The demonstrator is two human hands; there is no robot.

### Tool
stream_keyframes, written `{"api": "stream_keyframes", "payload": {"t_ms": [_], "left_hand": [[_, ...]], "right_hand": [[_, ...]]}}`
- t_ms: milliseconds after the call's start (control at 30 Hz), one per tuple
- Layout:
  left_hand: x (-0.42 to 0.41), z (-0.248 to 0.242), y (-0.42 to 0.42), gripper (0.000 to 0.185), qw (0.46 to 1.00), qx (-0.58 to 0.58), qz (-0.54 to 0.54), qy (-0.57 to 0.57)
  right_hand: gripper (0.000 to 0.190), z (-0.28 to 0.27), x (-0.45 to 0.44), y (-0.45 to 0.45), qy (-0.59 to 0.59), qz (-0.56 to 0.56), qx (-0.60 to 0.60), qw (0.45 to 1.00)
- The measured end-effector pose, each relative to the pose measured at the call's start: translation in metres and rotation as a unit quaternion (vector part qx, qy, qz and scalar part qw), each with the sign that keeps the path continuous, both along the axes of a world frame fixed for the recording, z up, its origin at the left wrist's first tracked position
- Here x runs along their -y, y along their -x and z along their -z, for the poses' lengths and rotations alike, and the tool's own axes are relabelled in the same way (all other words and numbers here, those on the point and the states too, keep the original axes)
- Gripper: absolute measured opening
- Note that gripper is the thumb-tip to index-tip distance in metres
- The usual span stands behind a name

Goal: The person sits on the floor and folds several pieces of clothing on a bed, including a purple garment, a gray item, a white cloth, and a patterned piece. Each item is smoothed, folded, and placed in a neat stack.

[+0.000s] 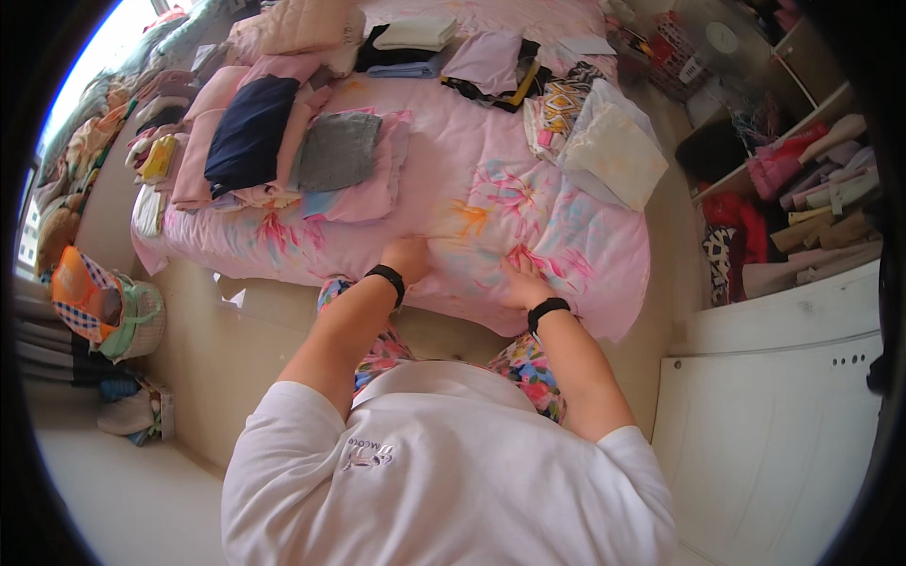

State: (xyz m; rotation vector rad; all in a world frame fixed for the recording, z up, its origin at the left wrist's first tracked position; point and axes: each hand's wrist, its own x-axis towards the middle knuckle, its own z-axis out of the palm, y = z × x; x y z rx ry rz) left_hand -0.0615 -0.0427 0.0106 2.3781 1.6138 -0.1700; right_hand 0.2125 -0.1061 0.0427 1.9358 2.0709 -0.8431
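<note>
A pink floral quilt (453, 262) covers the bed in front of me. Both hands rest at its near edge. My left hand (408, 260) presses on the fabric with its knuckles up; its fingertips are hidden, so any grip on the cloth cannot be made out. My right hand (527, 283) lies palm down on the quilt, fingers spread, with nothing in it. Beyond my left hand, a folded grey garment (341, 151) lies on a folded pink cloth (393, 173). Past my right hand, a cream cloth (617, 152) sits on a white one at the bed's right edge.
Folded navy cloth (253, 134) tops a pink stack at left. A lilac garment (488, 60) and a white folded cloth (415, 33) lie farther back. Right stands an open shelf (768, 166) of clothes above a white panel (764, 431); a basket (145, 318) stands at floor left.
</note>
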Motion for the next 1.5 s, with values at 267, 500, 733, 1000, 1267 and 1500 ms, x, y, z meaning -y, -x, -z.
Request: {"api": "stream_keyframes", "payload": {"t_ms": [267, 500, 733, 1000, 1267, 1500], "left_hand": [[0.006, -0.011, -0.001, 0.031, 0.996, 0.063, 0.002, -0.057], [0.007, -0.005, 0.010, 0.057, 0.996, 0.062, 0.051, -0.038], [0.010, -0.008, 0.007, 0.059, 0.998, 0.021, 0.045, -0.046], [0.010, -0.001, 0.007, 0.059, 0.997, 0.032, 0.039, -0.056], [-0.004, -0.029, -0.011, 0.052, 0.996, -0.070, 0.051, 0.025], [-0.020, -0.046, -0.022, 0.038, 0.986, -0.128, 0.068, 0.077]], "right_hand": [[0.085, -0.020, 0.007, 0.009, 0.023, 0.021, 0.016, 0.999], [0.094, -0.011, 0.001, 0.007, 0.023, 0.003, 0.044, 0.999], [0.098, -0.001, -0.004, 0.005, 0.019, 0.005, 0.021, 1.000], [0.100, 0.004, 0.002, 0.002, -0.010, 0.004, 0.020, 1.000], [0.055, -0.008, -0.060, -0.056, 0.044, 0.024, -0.294, 0.955], [0.050, -0.039, -0.140, -0.100, -0.347, 0.142, -0.025, 0.927]]}}
